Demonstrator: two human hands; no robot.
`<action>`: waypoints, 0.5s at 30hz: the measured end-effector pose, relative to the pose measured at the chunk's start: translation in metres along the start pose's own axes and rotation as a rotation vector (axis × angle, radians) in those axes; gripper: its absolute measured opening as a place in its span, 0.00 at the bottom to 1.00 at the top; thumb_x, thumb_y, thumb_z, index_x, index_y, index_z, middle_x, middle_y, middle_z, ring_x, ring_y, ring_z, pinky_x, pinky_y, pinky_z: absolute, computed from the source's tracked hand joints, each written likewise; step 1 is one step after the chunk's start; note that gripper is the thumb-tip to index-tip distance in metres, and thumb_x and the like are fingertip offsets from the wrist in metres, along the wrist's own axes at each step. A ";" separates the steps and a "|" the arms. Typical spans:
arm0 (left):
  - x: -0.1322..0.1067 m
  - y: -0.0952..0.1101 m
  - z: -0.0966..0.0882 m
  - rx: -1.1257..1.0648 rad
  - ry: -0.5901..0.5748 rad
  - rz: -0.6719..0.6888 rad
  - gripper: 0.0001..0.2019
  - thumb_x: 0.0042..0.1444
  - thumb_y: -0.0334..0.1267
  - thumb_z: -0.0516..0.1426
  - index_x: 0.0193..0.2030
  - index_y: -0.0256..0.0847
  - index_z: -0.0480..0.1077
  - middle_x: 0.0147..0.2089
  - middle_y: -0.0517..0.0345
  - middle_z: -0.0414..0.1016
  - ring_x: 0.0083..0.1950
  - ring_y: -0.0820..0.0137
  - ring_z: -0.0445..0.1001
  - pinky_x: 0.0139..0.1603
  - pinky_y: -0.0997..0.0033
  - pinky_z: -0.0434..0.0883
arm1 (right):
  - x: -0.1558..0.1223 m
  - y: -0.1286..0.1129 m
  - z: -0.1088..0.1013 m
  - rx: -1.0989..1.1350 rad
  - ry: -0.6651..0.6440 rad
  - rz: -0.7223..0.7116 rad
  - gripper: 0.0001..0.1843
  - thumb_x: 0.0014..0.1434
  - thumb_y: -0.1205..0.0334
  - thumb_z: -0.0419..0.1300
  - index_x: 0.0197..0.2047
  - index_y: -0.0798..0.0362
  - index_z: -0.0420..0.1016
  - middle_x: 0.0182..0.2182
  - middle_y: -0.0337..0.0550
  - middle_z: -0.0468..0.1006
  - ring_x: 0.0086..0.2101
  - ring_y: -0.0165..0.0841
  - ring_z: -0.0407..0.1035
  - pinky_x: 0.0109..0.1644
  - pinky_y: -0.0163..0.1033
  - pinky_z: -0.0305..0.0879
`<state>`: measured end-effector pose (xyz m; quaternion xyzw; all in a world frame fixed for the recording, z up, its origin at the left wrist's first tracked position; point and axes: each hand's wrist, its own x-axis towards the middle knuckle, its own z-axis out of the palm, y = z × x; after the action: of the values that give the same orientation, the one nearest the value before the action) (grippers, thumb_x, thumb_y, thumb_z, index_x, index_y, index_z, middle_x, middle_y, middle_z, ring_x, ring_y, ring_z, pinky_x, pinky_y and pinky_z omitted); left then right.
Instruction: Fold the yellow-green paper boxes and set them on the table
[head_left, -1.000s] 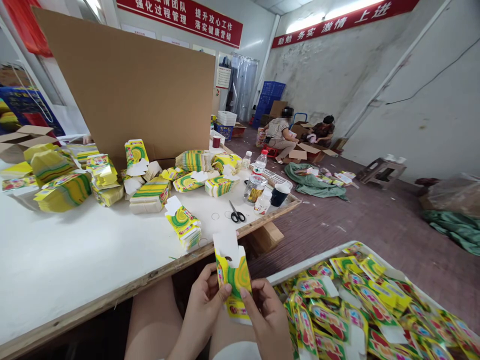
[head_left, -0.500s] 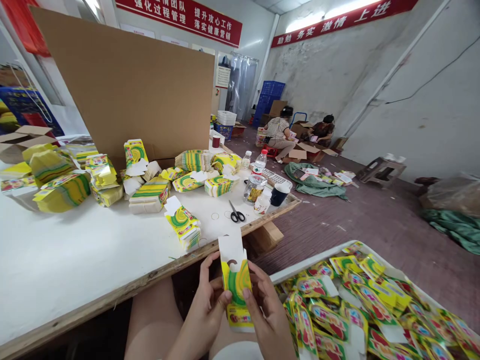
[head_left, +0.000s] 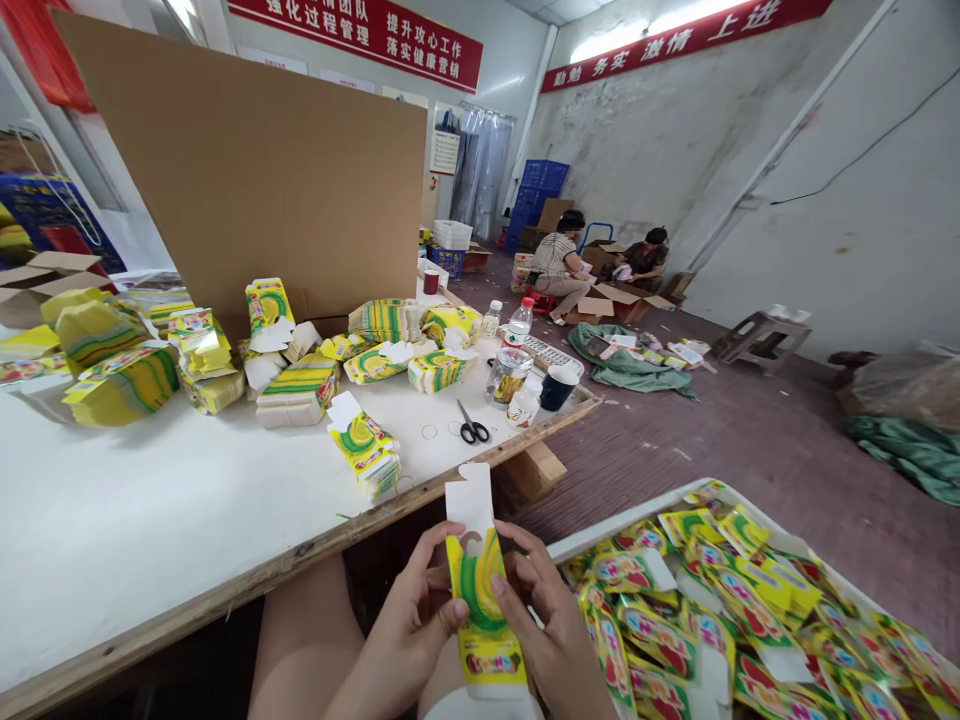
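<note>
A small yellow and green printed carton (head_left: 480, 600) stands upright over my lap, its white top flap raised. My left hand (head_left: 409, 630) grips its left side, thumb on the front face. My right hand (head_left: 551, 625) holds its right side the same way, fingers curled behind. Just to my right, a white tray (head_left: 600, 530) is heaped with several cartons of the same kind. A short stack of flat cartons (head_left: 367, 450) lies near the front edge of the white table (head_left: 150, 520).
Piles of flat cartons (head_left: 120, 380) crowd the table's far side before a tall cardboard sheet (head_left: 255, 170). Scissors (head_left: 472, 428), bottles (head_left: 521, 320) and a dark cup (head_left: 559, 388) sit at its right end. Two people (head_left: 559, 262) sit among boxes on the floor far back.
The carton has turned upright and slid lower between my hands; its white flap now stands straight up. Both hands have shifted a little higher along its sides.
</note>
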<state>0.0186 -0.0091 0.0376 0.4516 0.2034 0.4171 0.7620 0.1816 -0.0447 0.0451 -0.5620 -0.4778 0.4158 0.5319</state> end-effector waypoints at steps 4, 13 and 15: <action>0.001 0.001 -0.002 -0.007 -0.030 -0.006 0.27 0.59 0.42 0.62 0.62 0.48 0.58 0.53 0.47 0.77 0.52 0.60 0.77 0.50 0.65 0.70 | 0.001 -0.002 -0.003 -0.010 -0.022 0.002 0.30 0.57 0.51 0.65 0.61 0.48 0.69 0.45 0.49 0.82 0.46 0.43 0.76 0.44 0.40 0.74; 0.003 0.005 0.002 0.033 -0.032 -0.012 0.23 0.58 0.40 0.63 0.57 0.45 0.60 0.42 0.52 0.80 0.40 0.68 0.78 0.40 0.74 0.71 | 0.004 -0.011 -0.007 0.003 -0.088 0.050 0.31 0.56 0.49 0.65 0.61 0.50 0.69 0.40 0.47 0.82 0.41 0.41 0.76 0.44 0.41 0.73; 0.003 0.005 0.003 0.046 -0.038 -0.012 0.22 0.58 0.42 0.63 0.56 0.44 0.61 0.39 0.53 0.80 0.39 0.68 0.77 0.40 0.73 0.71 | 0.003 -0.011 -0.008 0.008 -0.090 0.067 0.34 0.55 0.48 0.66 0.63 0.48 0.68 0.40 0.47 0.82 0.41 0.41 0.76 0.44 0.42 0.73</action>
<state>0.0195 -0.0068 0.0437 0.4759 0.2010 0.3990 0.7576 0.1889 -0.0431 0.0572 -0.5563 -0.4806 0.4603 0.4977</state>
